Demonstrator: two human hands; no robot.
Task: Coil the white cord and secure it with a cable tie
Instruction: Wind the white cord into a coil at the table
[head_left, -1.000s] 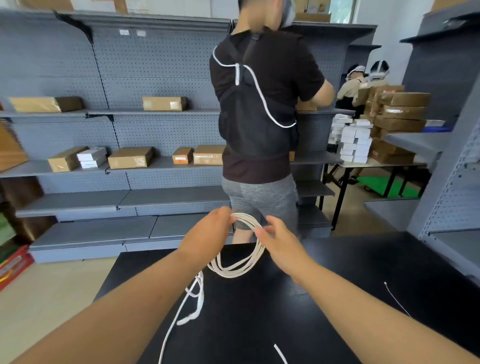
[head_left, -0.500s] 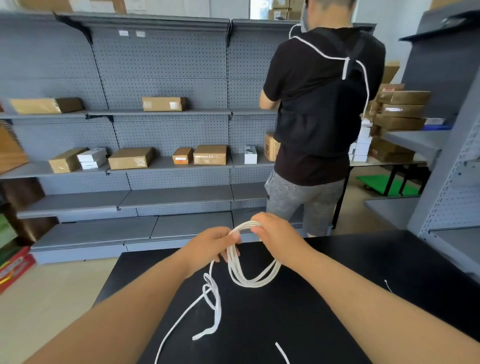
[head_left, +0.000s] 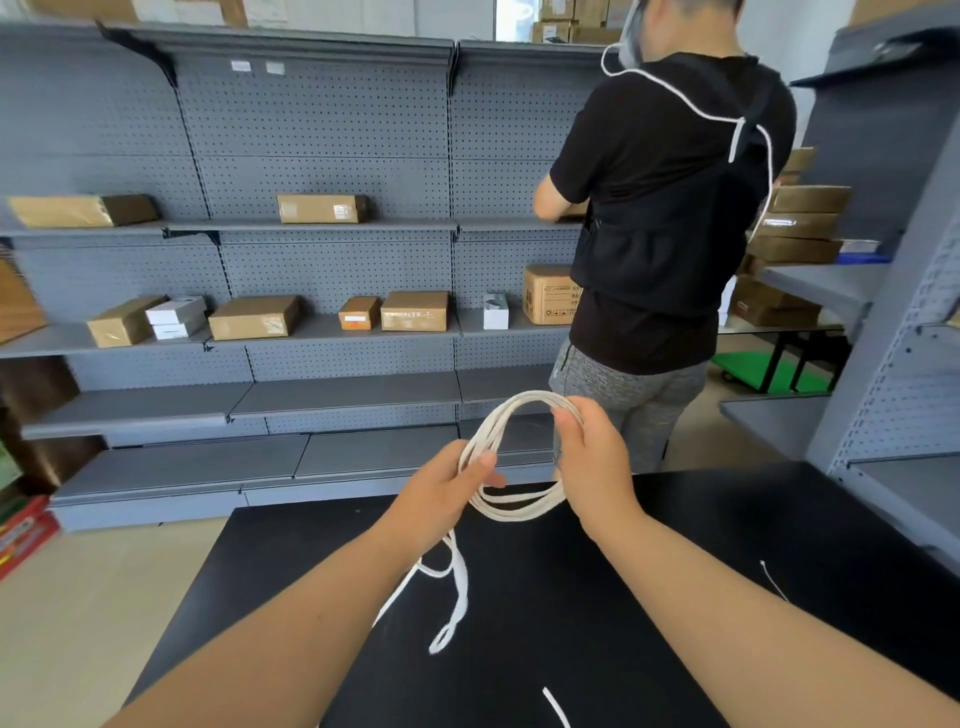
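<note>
Now we hold the white cord up in the air in a round ring of several loops, a little above the black table. The ring hangs between our two hands. Our left hand pinches the left side of the ring, with the thumb pressed flat on the strands. The other left fingers are curled under, and we cannot see their tips. Our right hand grips the right side, with its thumb on top of the loops. Its other fingers are hidden behind the back of the hand.

Below our left fingers the loose tail of the cord drops down onto the table in a messy bend. Part of it goes behind our left arm.

Off to the right of our right fingers lies a thin white strip, too small to make out. Another white piece is cut off by the bottom edge.

Past our fingers, a person in a black shirt stands at grey shelves with brown boxes.
</note>
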